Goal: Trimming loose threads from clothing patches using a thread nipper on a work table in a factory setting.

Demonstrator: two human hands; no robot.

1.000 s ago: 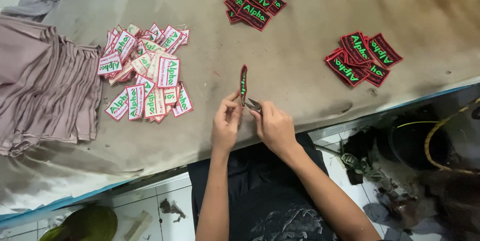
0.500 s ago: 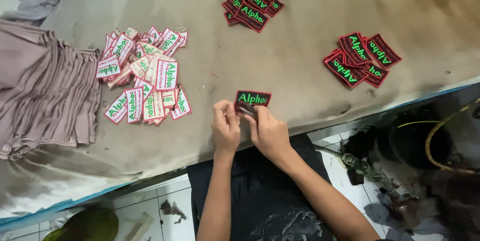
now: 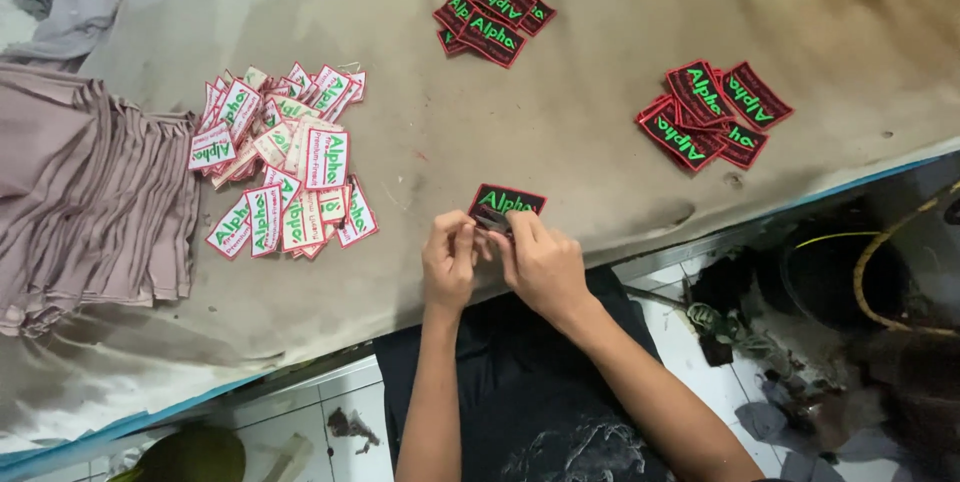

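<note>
At the frame's centre, the left hand and right hand pinch a black patch by its lower edge, face up, apparently for checking, white patches heaped on the surface at left.

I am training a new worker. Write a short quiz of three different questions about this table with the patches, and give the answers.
1. True or false: both hands touch the same black patch with a red border.
2. How many separate piles of black patches lie on the table, not counting the one in the hands?
3. Multiple choice: what lies at the left end of the table? A) stacked folded mauve fabric B) a sewing machine C) a cardboard box

Key
1. True: the left hand and the right hand both grip the black patch at the near table edge.
2. Two: a far pile and a right pile. The white patches form a third heap.
3. A: folded mauve fabric.
</note>
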